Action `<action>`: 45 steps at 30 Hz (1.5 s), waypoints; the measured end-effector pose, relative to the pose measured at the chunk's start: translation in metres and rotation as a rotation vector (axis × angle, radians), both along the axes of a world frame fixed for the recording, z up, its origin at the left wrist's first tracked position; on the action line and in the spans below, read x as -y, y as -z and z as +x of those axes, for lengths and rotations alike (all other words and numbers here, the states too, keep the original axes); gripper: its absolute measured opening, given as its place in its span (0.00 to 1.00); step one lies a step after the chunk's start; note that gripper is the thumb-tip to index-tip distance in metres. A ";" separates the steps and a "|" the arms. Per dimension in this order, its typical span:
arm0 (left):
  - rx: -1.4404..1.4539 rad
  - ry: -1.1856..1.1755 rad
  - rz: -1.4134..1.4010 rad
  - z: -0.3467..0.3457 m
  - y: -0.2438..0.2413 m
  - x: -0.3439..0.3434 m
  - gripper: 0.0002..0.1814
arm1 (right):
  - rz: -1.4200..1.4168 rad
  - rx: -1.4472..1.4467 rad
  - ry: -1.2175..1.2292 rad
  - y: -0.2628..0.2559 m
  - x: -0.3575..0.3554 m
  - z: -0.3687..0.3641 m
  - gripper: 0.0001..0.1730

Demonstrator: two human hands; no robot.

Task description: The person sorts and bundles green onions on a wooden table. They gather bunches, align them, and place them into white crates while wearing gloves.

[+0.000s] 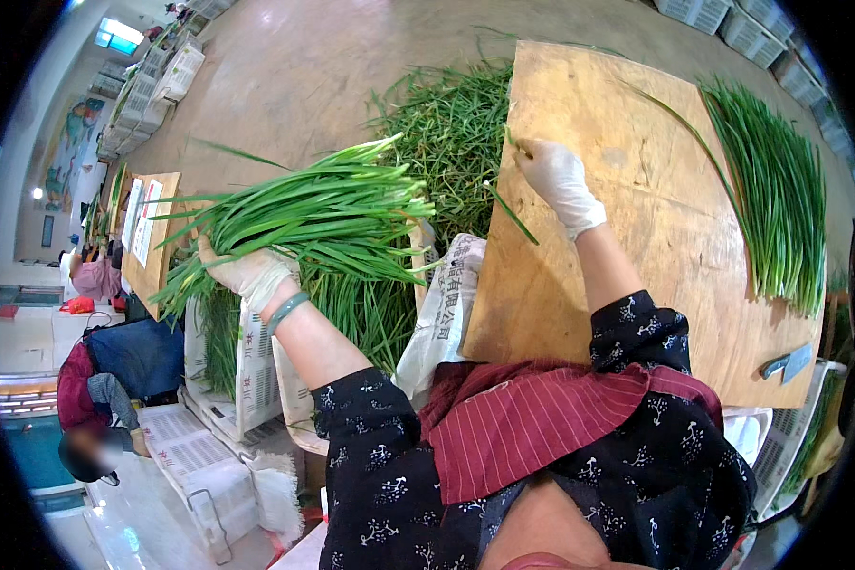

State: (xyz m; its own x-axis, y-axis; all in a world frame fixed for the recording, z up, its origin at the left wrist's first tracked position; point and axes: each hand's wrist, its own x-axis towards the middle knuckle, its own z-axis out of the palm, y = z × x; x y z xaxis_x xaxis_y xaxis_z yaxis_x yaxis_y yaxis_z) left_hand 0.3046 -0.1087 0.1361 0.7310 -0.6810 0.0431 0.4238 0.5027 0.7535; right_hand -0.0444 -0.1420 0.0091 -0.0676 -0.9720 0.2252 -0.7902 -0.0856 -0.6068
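Observation:
My left hand (246,274), in a pale glove with a bangle at the wrist, grips a thick bunch of green Chinese chives (306,214). The pale cut ends point right, and the leaves spread left past my fingers. My gloved right hand (556,182) is over the left edge of a plywood board (613,285), its fingertips pinched on a small chive scrap (509,134). Just below that hand, a single short chive stalk (513,214) shows at the board's edge; whether it rests there or is in the air, I cannot tell.
A neat row of chives (769,199) lies along the board's right side, near a cleaver-like knife (787,363). Loose chive trimmings (449,135) are heaped beyond the left edge. White plastic crates (217,356) stand at left, near a seated person (103,392).

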 end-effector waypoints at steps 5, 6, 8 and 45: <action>-0.032 0.028 -0.013 -0.006 0.001 0.000 0.21 | 0.039 0.094 -0.337 -0.032 -0.036 0.037 0.21; -0.018 0.082 -0.031 -0.003 0.006 0.004 0.21 | 0.083 0.138 -0.315 -0.034 -0.042 0.052 0.21; -0.009 0.056 -0.039 -0.008 0.009 0.005 0.22 | 0.157 0.028 -0.331 -0.041 -0.041 0.072 0.22; -0.004 0.107 -0.032 -0.027 -0.003 0.019 0.19 | 0.460 0.939 -0.229 0.016 -0.035 0.062 0.21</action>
State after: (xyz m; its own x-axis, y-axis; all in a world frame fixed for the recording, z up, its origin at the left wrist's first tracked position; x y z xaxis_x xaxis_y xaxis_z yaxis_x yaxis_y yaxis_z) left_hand 0.2773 -0.1276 0.1393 0.6541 -0.7538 0.0629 0.4797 0.4776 0.7361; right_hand 0.0177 -0.1074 -0.0066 0.1720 -0.9617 -0.2135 0.0162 0.2195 -0.9755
